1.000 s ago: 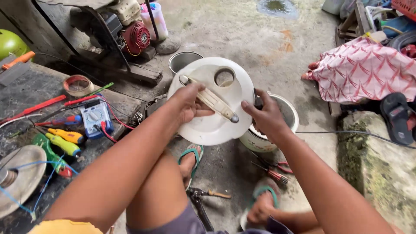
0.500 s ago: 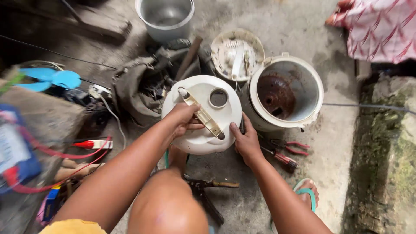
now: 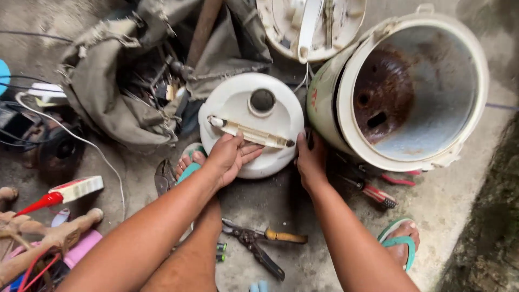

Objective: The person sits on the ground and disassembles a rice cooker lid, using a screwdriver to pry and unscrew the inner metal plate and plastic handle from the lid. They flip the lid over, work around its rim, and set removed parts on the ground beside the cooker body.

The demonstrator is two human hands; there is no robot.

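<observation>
Cooker body (image 3: 411, 86): lies tilted on the floor, rusty inside.
White lid (image 3: 250, 121): on the floor just beside it.
Left hand (image 3: 230, 157): spread flat on the lid's handle (image 3: 251, 133).
Right hand (image 3: 311, 159): grips the rim; steady both sides evenly.

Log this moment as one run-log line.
left hand: on white lid, over handle | right hand: at lid edge | lid: on floor | beside: open rusty cooker body | pliers: floor
</observation>
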